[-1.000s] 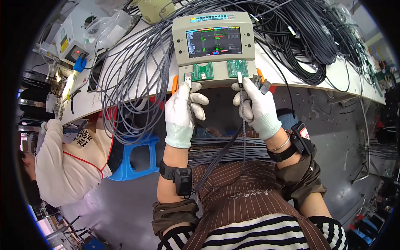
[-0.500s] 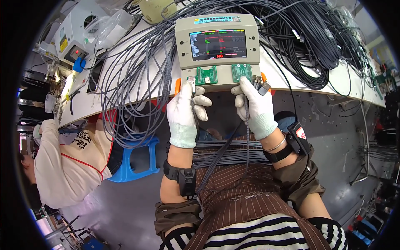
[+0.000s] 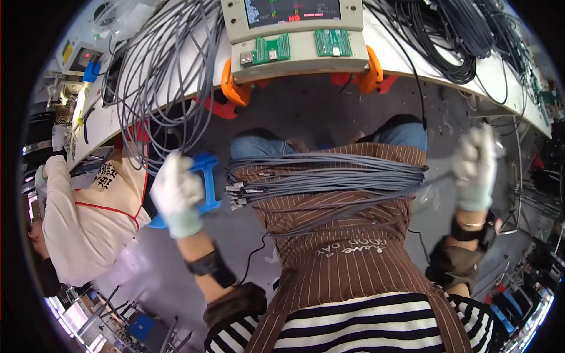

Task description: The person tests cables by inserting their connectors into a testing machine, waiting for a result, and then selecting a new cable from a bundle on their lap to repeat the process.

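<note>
Head view: both hands left the tester (image 3: 292,35); left hand (image 3: 176,191) closed on nothing clear, right hand (image 3: 475,167) maybe pinching a cable (image 3: 329,176)

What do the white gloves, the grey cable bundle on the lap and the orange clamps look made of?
White gloves: likely knit fabric, matte, soft folds. Grey cable bundle: rubber or plastic jackets, dull sheen, with metal-looking plug ends. Orange clamps: probably moulded plastic, smooth, slightly glossy.

electronics workshop | bench (image 3: 497,79) w/ cable tester (image 3: 294,29) | grey cable bundles (image 3: 329,176) | co-worker (image 3: 76,217) nearby
</note>
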`<action>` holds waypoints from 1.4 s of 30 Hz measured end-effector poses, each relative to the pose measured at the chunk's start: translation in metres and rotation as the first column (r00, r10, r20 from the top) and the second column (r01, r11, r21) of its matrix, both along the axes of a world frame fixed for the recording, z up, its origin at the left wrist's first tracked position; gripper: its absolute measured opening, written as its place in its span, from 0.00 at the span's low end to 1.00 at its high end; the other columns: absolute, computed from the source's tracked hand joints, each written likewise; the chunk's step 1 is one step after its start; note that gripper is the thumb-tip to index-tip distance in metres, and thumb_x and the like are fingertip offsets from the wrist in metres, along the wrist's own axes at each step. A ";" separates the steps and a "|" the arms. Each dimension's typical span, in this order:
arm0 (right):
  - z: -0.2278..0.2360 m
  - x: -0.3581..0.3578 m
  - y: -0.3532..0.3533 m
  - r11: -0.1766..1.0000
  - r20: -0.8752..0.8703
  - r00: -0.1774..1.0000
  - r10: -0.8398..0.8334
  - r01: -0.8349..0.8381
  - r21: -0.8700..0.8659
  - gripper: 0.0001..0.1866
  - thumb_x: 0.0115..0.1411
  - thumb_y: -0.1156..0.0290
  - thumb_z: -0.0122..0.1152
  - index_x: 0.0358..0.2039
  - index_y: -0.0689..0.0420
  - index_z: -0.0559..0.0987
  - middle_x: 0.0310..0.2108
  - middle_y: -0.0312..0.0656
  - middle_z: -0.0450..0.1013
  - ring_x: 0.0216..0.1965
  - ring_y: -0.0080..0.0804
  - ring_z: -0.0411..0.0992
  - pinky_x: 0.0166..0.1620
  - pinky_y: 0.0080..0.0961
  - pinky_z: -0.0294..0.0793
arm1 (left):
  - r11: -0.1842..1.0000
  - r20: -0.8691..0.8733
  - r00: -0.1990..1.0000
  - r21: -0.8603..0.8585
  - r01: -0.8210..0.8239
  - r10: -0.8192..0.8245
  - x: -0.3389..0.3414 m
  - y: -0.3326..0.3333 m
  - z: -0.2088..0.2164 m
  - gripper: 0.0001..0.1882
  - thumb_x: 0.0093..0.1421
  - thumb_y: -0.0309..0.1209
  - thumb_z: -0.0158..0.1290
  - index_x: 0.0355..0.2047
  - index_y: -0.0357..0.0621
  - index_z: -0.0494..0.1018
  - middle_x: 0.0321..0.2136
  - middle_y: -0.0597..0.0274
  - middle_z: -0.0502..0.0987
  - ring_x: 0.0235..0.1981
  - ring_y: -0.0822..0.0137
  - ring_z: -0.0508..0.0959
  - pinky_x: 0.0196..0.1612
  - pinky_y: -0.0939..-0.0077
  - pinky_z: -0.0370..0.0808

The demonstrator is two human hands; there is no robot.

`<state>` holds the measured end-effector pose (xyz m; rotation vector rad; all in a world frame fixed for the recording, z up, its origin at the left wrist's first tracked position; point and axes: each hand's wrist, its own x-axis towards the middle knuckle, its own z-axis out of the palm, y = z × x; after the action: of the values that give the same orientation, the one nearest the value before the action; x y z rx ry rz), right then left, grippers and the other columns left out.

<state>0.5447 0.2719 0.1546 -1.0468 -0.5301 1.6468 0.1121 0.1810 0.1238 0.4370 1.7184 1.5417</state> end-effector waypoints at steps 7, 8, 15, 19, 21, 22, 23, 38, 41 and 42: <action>-0.063 0.275 -0.059 0.890 0.865 0.313 -0.393 0.367 0.271 0.09 0.57 0.64 0.55 0.28 0.56 0.74 0.14 0.29 0.61 0.11 0.15 0.54 0.14 0.13 0.51 | 0.774 -0.788 0.610 -0.439 -0.457 -0.087 -0.097 -0.165 -0.075 0.15 0.58 0.37 0.49 0.38 0.38 0.72 0.18 0.65 0.69 0.16 0.73 0.68 0.20 0.81 0.65; -0.081 0.297 -0.065 0.896 0.932 -0.068 -0.357 0.257 0.362 0.09 0.56 0.65 0.57 0.30 0.59 0.76 0.16 0.31 0.66 0.13 0.16 0.59 0.17 0.14 0.56 | 0.771 -0.923 0.254 -0.382 -0.509 -0.289 -0.095 -0.171 -0.085 0.15 0.57 0.37 0.49 0.39 0.38 0.72 0.22 0.61 0.71 0.21 0.70 0.71 0.25 0.78 0.68; -0.090 0.189 -0.025 0.982 0.977 -0.110 -0.183 0.020 0.187 0.11 0.53 0.68 0.60 0.35 0.60 0.77 0.27 0.36 0.75 0.27 0.16 0.69 0.33 0.15 0.68 | 0.616 -0.516 0.337 -0.660 0.429 -0.787 0.084 0.005 -0.055 0.19 0.55 0.42 0.49 0.47 0.54 0.69 0.29 0.52 0.76 0.31 0.52 0.76 0.35 0.64 0.72; -0.069 0.078 -0.016 0.955 0.996 0.070 -0.055 -0.289 0.074 0.09 0.55 0.68 0.57 0.33 0.59 0.77 0.18 0.30 0.68 0.18 0.14 0.60 0.24 0.14 0.61 | 0.527 -0.586 0.102 -0.623 0.578 -0.804 0.093 0.032 -0.112 0.17 0.55 0.42 0.49 0.44 0.52 0.70 0.20 0.55 0.76 0.22 0.58 0.75 0.28 0.66 0.70; -0.056 0.039 -0.021 0.922 0.982 0.171 0.085 -0.386 -0.013 0.08 0.55 0.68 0.56 0.32 0.60 0.77 0.17 0.31 0.70 0.18 0.15 0.62 0.23 0.14 0.62 | 0.570 -0.635 0.149 -0.533 0.626 -0.758 0.092 0.030 -0.117 0.15 0.56 0.34 0.50 0.42 0.41 0.71 0.17 0.56 0.76 0.14 0.72 0.73 0.20 0.80 0.67; -0.051 0.024 -0.024 0.903 0.950 0.241 0.198 -0.422 -0.081 0.09 0.55 0.68 0.56 0.31 0.60 0.77 0.17 0.32 0.71 0.18 0.15 0.64 0.23 0.14 0.63 | 0.559 -0.629 0.142 -0.535 0.633 -0.764 0.096 0.026 -0.112 0.15 0.56 0.34 0.50 0.42 0.41 0.71 0.17 0.56 0.76 0.14 0.72 0.73 0.20 0.80 0.67; -0.046 0.012 -0.025 0.852 0.898 0.282 0.338 -0.498 -0.164 0.10 0.56 0.67 0.55 0.31 0.61 0.77 0.17 0.33 0.72 0.17 0.15 0.64 0.23 0.14 0.63 | 0.609 -0.498 0.386 -0.438 0.661 -0.777 0.102 0.021 -0.098 0.13 0.56 0.31 0.49 0.41 0.39 0.71 0.17 0.56 0.76 0.14 0.73 0.74 0.19 0.81 0.67; -0.113 0.079 -0.060 0.854 -0.057 0.880 -0.471 0.438 -0.281 0.05 0.62 0.71 0.46 0.29 0.58 0.67 0.22 0.35 0.66 0.12 0.13 0.51 0.14 0.11 0.49 | 0.833 0.615 0.760 0.294 -0.468 0.210 0.019 -0.073 -0.069 0.09 0.59 0.33 0.48 0.33 0.41 0.68 0.22 0.66 0.70 0.14 0.76 0.63 0.18 0.83 0.65; -0.118 0.135 -0.065 0.835 0.086 0.859 -0.504 0.510 -0.207 0.05 0.61 0.73 0.47 0.28 0.58 0.67 0.22 0.35 0.66 0.11 0.14 0.50 0.14 0.13 0.48 | 0.824 0.476 0.790 0.206 -0.528 0.388 -0.055 -0.111 -0.080 0.07 0.58 0.33 0.48 0.31 0.43 0.67 0.18 0.70 0.63 0.10 0.78 0.55 0.13 0.83 0.53; -0.117 0.146 -0.066 0.822 0.145 0.837 -0.527 0.546 -0.165 0.05 0.60 0.72 0.48 0.27 0.58 0.67 0.22 0.35 0.66 0.11 0.15 0.50 0.14 0.13 0.48 | 0.786 0.390 0.777 0.179 -0.591 0.495 -0.065 -0.116 -0.080 0.06 0.58 0.31 0.48 0.31 0.43 0.67 0.17 0.71 0.61 0.10 0.78 0.53 0.12 0.83 0.51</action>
<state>0.6908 0.2055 0.0380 -1.2880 -0.0999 1.1610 0.0472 0.0653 0.0435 -0.2133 1.4192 2.1681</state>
